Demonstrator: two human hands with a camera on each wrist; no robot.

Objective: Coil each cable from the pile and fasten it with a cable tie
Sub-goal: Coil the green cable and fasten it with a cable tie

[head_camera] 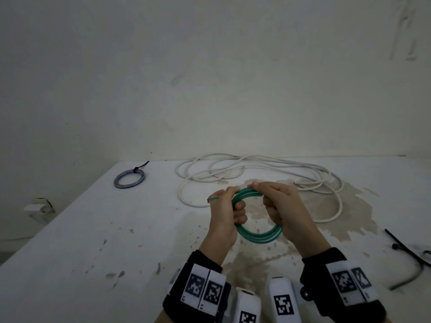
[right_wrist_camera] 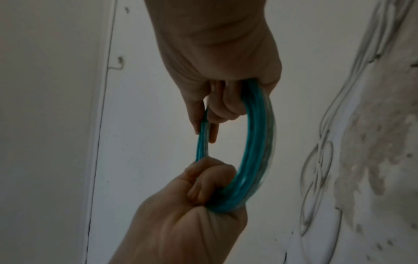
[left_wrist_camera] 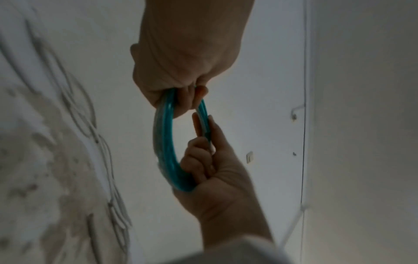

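Note:
A green cable coil (head_camera: 256,236) of several loops hangs in the air above the table (head_camera: 105,241), held between both hands. My left hand (head_camera: 233,210) grips the coil's left side with curled fingers, and a short free end (head_camera: 213,199) pokes out past its knuckles. My right hand (head_camera: 275,206) grips the right side, its thumb and fingers reaching over the top. In the left wrist view the left hand (left_wrist_camera: 203,160) clasps the coil (left_wrist_camera: 164,142) from below. The right wrist view shows the right hand (right_wrist_camera: 203,189) curled round the coil (right_wrist_camera: 255,142).
A loose white cable pile (head_camera: 256,173) lies behind the hands near the wall. A blue coil (head_camera: 129,179) fastened with a black tie sits at the back left. Black cable ties (head_camera: 405,250) and a dark cable (head_camera: 417,273) lie at the right edge.

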